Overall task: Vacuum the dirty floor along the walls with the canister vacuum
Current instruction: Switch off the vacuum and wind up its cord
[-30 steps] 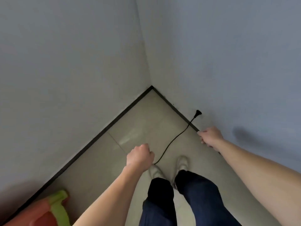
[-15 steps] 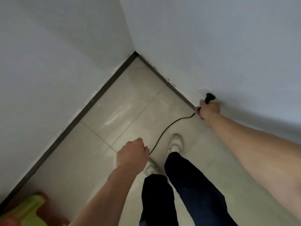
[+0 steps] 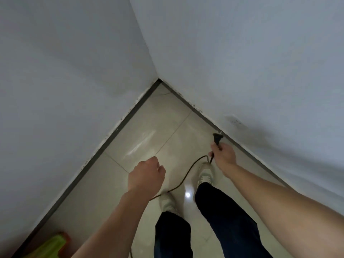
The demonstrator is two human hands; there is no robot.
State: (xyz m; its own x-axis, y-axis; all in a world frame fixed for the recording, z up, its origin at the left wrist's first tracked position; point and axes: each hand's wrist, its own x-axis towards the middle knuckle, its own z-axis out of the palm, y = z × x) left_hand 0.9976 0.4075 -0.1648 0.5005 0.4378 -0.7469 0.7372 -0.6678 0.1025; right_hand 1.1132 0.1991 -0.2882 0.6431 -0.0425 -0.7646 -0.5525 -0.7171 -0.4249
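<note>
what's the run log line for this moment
right grip: holds plug near wall | left grip: curled, hold on cord unclear | plug: not plugged in

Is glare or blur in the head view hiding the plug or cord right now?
Head view: no, plug and cord read clearly. Head view: small bright glare spot on the floor between the shoes, soft shadow on the right wall, wide-angle bend toward the edges.

Two pale walls (image 3: 74,71) meet in a corner above a dark baseboard (image 3: 111,135). The glossy beige tiled floor (image 3: 158,127) reflects a light spot (image 3: 188,194); a green-orange object (image 3: 50,246) sits lower left.
</note>
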